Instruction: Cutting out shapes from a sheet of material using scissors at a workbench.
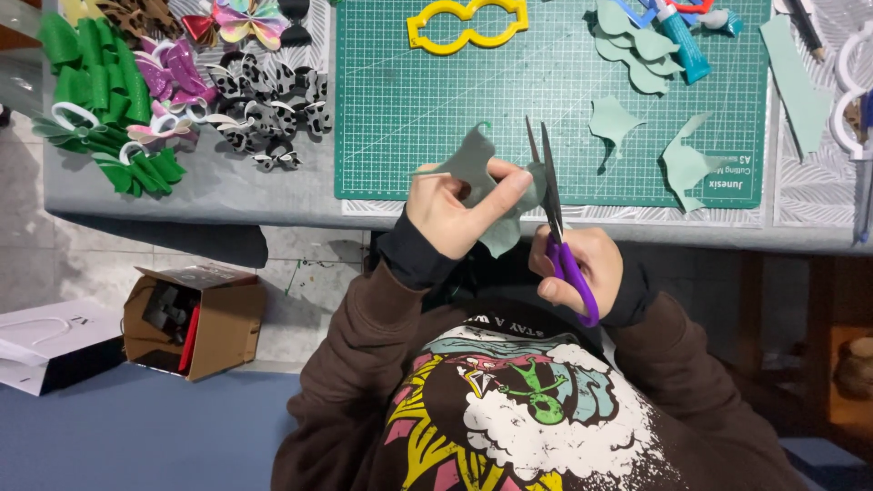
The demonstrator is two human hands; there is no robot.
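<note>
I see L hand pinching the felt piece betw thumb & fingers, just above the table edge, over the mat. R hand curled thru the purple scissors, blades slightly apart at felt. Cut shapes lie nearby.

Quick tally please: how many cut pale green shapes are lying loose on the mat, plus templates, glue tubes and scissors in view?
Pale green cut felt shapes loose on the green cutting mat: 3
Yellow plastic template: 1
Teal glue tube: 1
Purple-handled scissors: 1
Total: 6
</note>
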